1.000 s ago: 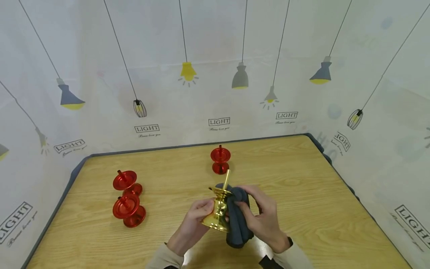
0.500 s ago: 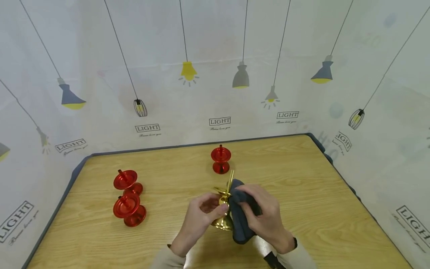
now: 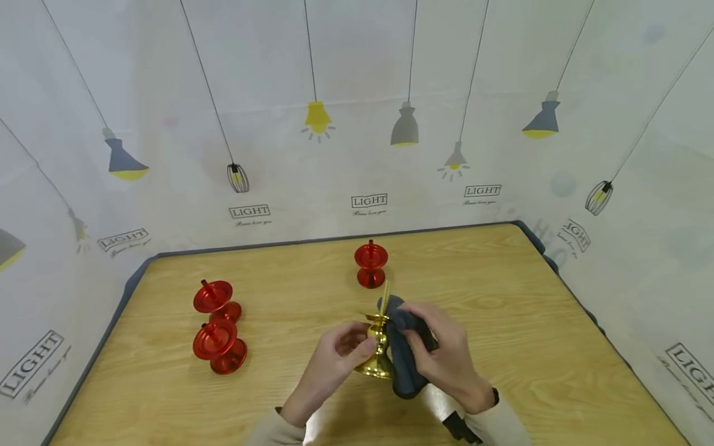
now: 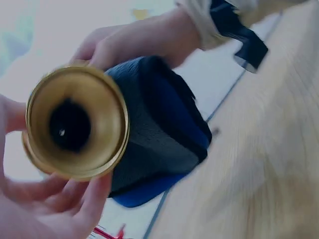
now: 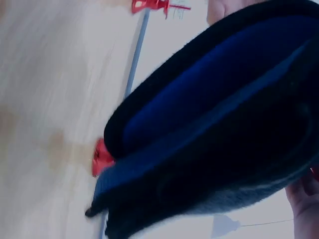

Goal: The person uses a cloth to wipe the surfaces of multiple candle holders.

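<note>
A shiny gold candlestick (image 3: 380, 341) with a thin spike on top is held above the table in my left hand (image 3: 337, 356), thumb across its stem. The left wrist view shows its round, hollow base (image 4: 102, 107) from below, with fingers curled round the side. My right hand (image 3: 446, 350) pinches a folded dark blue-grey cloth (image 3: 406, 365) against the candlestick's right side, just under its upper dish. In the right wrist view the cloth's dark edge and blue inner folds (image 5: 199, 94) fill much of the picture and hide most of the candlestick.
On the wooden table (image 3: 530, 322), two red candlesticks stand close together at the left, one nearer (image 3: 214, 339) and one behind it (image 3: 214, 297). Another red candlestick (image 3: 370, 256) stands beyond my hands. A pale curtain printed with lamps (image 3: 279, 155) surrounds the table.
My left hand has shifted its grip, the thumb now lying across the front of the stem. The candlestick has turned and moved slightly right; the cloth stays pressed along its side.
</note>
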`<state>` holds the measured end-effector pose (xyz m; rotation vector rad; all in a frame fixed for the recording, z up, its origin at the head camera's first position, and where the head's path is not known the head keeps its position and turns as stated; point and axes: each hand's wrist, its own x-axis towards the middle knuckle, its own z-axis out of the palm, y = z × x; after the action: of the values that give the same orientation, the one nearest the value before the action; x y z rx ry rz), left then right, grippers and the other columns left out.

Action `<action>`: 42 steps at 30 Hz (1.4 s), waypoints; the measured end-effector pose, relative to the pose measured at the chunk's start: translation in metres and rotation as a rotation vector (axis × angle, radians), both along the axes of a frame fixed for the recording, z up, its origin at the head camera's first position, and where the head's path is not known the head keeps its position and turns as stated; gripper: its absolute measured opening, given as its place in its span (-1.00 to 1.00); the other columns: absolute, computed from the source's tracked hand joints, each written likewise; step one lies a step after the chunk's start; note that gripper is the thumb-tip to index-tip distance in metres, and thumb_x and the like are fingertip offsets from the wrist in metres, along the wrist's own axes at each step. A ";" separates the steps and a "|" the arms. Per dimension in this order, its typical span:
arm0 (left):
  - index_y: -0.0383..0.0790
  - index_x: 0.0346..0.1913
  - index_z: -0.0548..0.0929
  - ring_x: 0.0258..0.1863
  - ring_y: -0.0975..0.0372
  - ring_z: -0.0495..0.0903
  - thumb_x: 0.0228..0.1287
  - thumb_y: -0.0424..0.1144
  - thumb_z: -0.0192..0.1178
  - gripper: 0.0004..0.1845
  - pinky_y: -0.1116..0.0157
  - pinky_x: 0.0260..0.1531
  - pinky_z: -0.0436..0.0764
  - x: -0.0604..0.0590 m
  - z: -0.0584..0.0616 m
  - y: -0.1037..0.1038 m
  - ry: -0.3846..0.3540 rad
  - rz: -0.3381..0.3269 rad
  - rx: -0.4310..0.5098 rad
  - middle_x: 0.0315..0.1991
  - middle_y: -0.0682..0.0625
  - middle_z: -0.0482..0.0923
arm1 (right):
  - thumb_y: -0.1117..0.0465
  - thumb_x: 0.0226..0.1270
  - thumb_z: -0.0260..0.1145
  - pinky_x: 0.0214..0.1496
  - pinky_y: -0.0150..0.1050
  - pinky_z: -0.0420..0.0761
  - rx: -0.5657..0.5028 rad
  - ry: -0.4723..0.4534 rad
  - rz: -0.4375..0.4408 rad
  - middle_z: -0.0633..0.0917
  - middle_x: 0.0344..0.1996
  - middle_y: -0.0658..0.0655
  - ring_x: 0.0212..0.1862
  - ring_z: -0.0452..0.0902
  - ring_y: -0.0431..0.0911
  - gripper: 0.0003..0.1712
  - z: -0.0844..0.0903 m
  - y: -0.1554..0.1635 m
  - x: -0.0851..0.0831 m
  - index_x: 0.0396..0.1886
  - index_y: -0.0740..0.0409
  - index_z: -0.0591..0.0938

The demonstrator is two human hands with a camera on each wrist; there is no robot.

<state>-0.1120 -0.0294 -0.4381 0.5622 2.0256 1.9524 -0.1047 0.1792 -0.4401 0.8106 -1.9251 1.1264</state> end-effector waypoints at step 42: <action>-0.24 -0.21 0.69 -0.46 0.41 0.48 0.42 -0.19 0.26 -0.84 0.46 -0.43 0.46 -0.016 -0.015 -0.003 -0.124 0.011 0.159 -0.42 0.18 0.58 | 0.43 0.29 0.40 0.08 -0.46 0.61 -0.016 -0.033 0.008 0.76 -0.17 0.24 -0.10 0.73 -0.06 -0.71 -0.001 -0.006 -0.009 0.01 0.33 0.66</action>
<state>-0.1278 -0.0323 -0.4533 0.4530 1.8149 2.1124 -0.1135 0.1729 -0.4413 0.7963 -1.9391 1.1646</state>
